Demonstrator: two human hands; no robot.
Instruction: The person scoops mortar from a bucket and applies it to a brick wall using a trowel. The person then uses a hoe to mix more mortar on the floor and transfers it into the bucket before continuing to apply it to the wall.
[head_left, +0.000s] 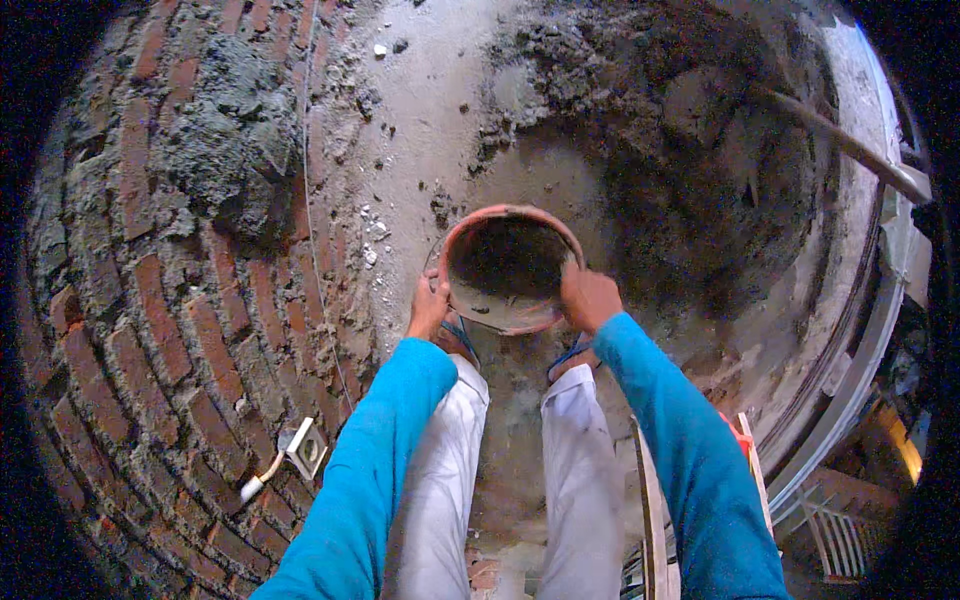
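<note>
Both hands grip a mortar pan over the floor.
Head view: left hand (pixel 430 308) and right hand (pixel 588 296) clamp opposite rims of the reddish pan (pixel 508 268); best kept level, close beside the brick wall (pixel 170 300).

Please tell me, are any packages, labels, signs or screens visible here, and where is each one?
None shows. The nearest such thing is a small white square socket box with a white cable, low on the brick wall, left of the left hand. Both hands hold a reddish pan; right hand.
</note>
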